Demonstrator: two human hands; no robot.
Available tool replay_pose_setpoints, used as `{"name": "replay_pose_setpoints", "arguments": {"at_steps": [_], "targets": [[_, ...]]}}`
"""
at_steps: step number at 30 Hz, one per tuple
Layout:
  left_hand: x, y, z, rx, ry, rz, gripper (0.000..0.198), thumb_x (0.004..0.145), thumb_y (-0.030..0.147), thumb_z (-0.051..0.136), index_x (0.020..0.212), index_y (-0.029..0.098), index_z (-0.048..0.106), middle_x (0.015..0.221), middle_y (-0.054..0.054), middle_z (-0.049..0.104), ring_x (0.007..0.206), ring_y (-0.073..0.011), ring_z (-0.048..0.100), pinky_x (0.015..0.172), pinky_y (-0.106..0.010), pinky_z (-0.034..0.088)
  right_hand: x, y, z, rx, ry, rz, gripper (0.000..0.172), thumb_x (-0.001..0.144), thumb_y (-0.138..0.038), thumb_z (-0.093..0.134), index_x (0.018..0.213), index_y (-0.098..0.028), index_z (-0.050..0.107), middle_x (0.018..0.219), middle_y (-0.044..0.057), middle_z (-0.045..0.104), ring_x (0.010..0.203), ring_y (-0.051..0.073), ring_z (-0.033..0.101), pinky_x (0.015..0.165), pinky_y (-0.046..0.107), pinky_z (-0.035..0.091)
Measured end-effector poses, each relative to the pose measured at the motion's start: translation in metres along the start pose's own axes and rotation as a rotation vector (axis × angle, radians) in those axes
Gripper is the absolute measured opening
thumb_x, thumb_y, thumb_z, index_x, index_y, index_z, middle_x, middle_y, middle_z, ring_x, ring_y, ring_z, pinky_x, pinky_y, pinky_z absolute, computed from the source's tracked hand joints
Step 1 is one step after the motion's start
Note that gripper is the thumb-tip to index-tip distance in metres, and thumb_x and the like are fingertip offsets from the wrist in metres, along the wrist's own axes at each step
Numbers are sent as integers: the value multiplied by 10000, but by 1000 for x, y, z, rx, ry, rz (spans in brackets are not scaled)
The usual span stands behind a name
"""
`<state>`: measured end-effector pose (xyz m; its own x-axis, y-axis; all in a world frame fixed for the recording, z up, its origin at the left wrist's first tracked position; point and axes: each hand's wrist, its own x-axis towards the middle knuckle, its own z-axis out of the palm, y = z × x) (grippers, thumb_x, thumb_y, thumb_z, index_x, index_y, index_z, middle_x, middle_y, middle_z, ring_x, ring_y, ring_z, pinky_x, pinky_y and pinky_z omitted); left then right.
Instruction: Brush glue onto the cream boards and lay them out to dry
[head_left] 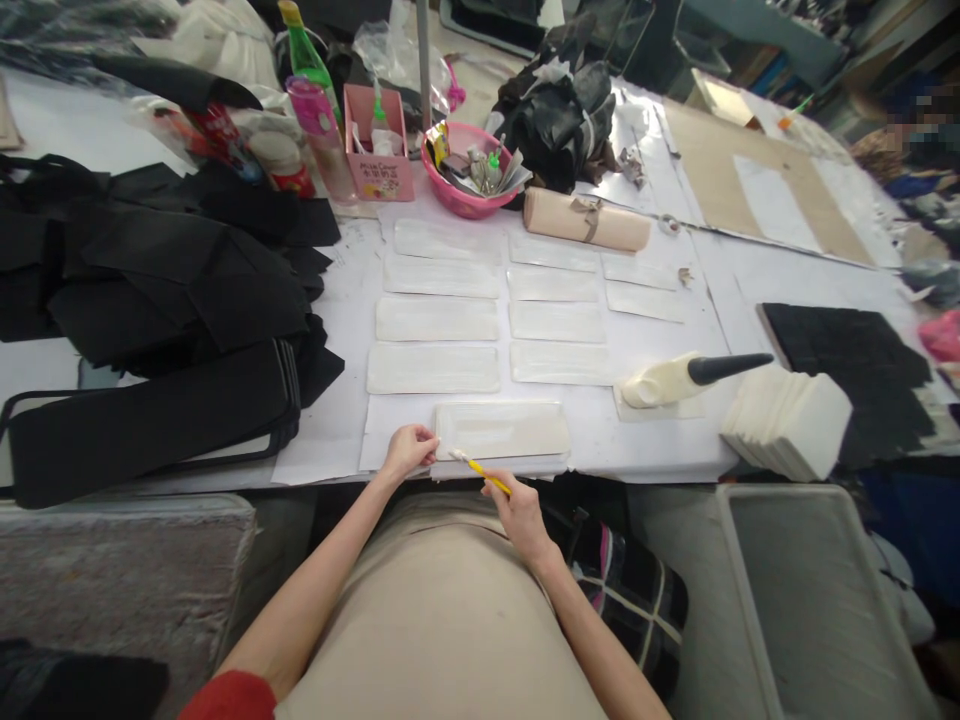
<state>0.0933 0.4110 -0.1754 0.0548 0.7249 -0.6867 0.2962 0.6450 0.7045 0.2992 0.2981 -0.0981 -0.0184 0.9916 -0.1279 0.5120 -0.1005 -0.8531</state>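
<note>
A pale rectangular panel (pixel 510 428) with a glossy, wet-looking face lies at the table's front edge, before my body. At its left edge my left hand (pixel 411 450) is closed, thumb and fingertips pinched at the border. Gripped in my right hand (pixel 517 510) is a small brush (pixel 477 466) with a yellow handle. Its whitish tip sits over the panel's lower left corner. Similar glossy panels (pixel 435 320) lie in rows just beyond. To the right, a cream-coloured bottle with a long dark nozzle (pixel 664 382) rests on its side.
Black cut pieces (pixel 172 260) are heaped on the left. A pink basin (pixel 469 200) of small items, a pink box (pixel 379 160) and a beige roll (pixel 586 220) stand behind the panels. Right of the bottle are a stack of white pieces (pixel 787 420) and a grey bin (pixel 814 590).
</note>
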Motion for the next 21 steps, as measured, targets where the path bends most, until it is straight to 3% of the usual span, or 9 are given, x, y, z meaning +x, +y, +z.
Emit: {"name": "replay_pose_setpoints", "arguments": {"at_steps": [4,7,10,13,16,19,21], "targets": [[0,0,0,2,2,-7,100,691,197,670,679,170,574,438,8,624,451,-169,645,443,-218,498,-1,-8,5,269,174,155,265,956,-385,482,1084,-197,618,758,30,711,686,180,702,663,294,578],[0,0,0,6,1,-7,98,685,204,671,678,174,578,444,11,627,455,-168,644,447,-219,499,6,-9,21,489,167,238,325,937,-453,496,1063,-176,609,726,36,715,647,188,711,583,284,583],[0,1,0,12,-2,-3,100,681,208,672,675,177,577,446,11,629,443,-168,635,441,-225,497,10,3,26,546,232,319,376,901,-502,532,1028,-156,610,672,36,711,595,196,709,512,272,575],[0,2,-1,18,-9,4,101,683,206,669,665,178,574,440,9,625,427,-168,625,435,-231,496,7,26,7,543,416,390,399,874,-509,570,1036,-144,588,681,47,716,573,208,709,495,279,579],[-1,4,-1,22,-16,10,98,687,195,660,660,179,566,439,12,623,415,-162,617,433,-233,499,-2,47,-29,461,602,424,404,861,-505,585,1039,-142,571,688,55,716,566,217,704,510,301,585],[-1,5,-2,26,-26,11,104,684,199,658,658,178,560,434,12,621,409,-161,612,428,-236,502,-11,57,-60,273,725,410,393,887,-498,544,1039,-138,579,703,66,711,600,225,704,553,323,590],[0,4,-2,27,-31,17,109,677,212,662,660,177,560,433,11,621,412,-162,613,422,-235,502,-16,57,-70,67,754,362,365,926,-467,493,1059,-142,594,746,73,714,660,223,710,631,336,591]]}}
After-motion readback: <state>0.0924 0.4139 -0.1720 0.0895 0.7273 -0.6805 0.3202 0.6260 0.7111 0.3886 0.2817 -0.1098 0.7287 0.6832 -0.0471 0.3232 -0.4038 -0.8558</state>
